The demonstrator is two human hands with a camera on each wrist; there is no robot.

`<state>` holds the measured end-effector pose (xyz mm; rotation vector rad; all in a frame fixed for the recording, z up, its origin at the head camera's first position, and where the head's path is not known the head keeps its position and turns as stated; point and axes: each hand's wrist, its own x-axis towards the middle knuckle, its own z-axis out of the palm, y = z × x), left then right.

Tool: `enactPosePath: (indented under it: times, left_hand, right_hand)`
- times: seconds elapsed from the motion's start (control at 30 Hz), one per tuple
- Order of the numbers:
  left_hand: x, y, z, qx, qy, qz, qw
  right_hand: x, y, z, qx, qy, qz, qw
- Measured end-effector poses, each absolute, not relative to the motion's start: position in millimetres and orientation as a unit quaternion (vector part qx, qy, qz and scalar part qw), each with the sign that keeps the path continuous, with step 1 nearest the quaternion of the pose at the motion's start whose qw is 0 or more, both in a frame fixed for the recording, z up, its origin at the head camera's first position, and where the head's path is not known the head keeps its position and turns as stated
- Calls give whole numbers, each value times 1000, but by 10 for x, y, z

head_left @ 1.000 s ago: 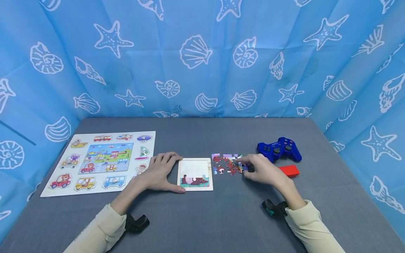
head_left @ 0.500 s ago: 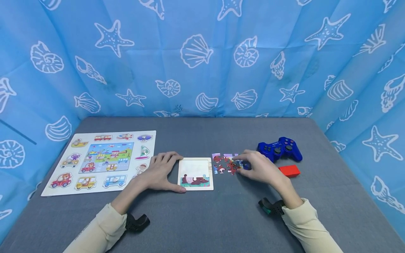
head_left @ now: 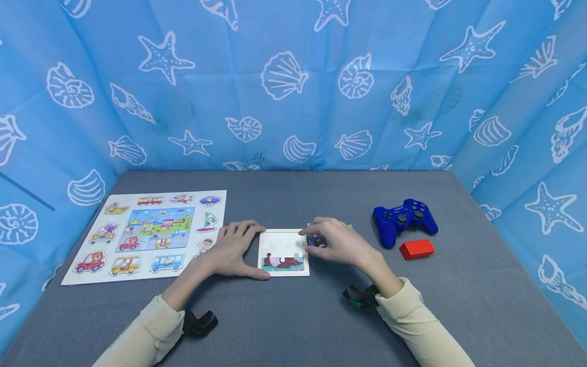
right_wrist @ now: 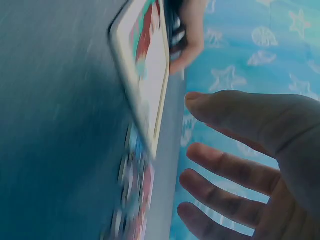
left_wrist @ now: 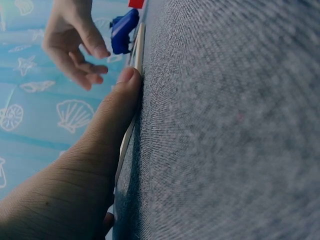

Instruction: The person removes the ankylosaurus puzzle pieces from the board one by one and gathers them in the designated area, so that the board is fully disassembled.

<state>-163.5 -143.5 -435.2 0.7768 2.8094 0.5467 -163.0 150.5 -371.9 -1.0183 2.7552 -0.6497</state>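
Note:
A small wooden jigsaw tray lies on the table, its lower part filled with pieces showing a brown and green picture. My left hand holds it at the left side, thumb at the near corner and index fingertip at the far corner. My right hand hovers by the tray's right edge. In the right wrist view its thumb and fingers are spread, with nothing between them. Beneath it loose jigsaw pieces lie next to the tray, blurred; in the head view the hand hides most of them.
A large white vehicle puzzle board lies at the left. At the right are a blue game controller and a red block. A blue shell-patterned curtain hangs behind the grey table.
My right hand has moved left from the far end of the loose pieces to the tray's right edge, uncovering more of the red block. My left hand stays at the tray.

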Motion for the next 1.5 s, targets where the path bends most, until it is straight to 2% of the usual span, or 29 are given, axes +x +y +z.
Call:
enactPosePath:
  times: [0.67,1.07,1.5]
  left_hand:
    - [-1630,-1456,-4363,268,940,194,89]
    - [-1624,-1449,-4351,269,940,193,86]
    - [-1626,-1444,-4345,266,940,195,89]
  right_hand:
    - [-1527,753,-3808,-415,887,-181,94]
    - [-1496,718,-3901,-404,892,-167,116]
    - [-1498,723,-3909,-400,892,-176,115]
